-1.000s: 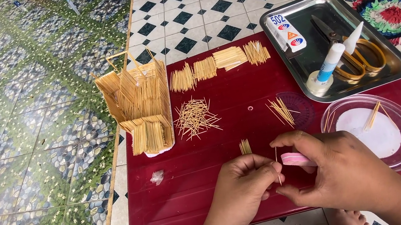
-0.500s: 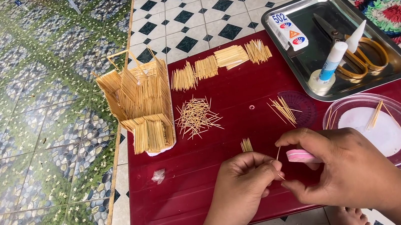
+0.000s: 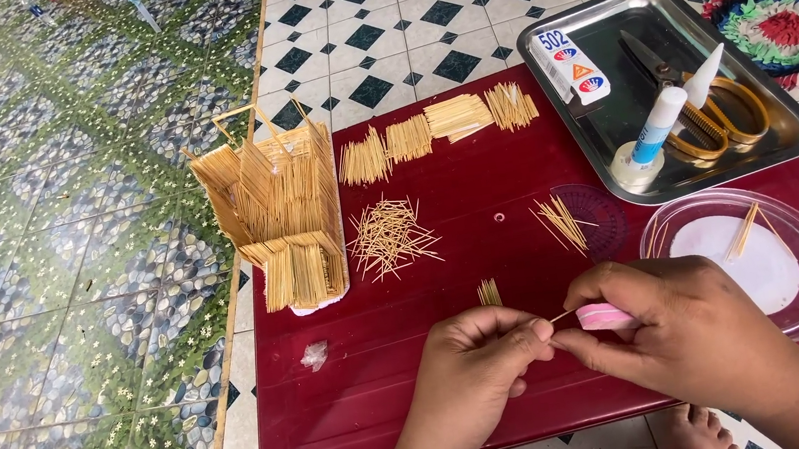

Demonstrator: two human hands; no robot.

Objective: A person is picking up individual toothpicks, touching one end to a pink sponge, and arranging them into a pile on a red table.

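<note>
At the near edge of the red table, a thin toothpick is pinched between the fingertips of the left hand and the right hand. A small pink object, largely covered and hard to identify, is also gripped by the right fingers. The forearms are cut off by the near edge. A toothpick model house is seen at far left, loose toothpicks beside it, a steel tray at far right.
</note>
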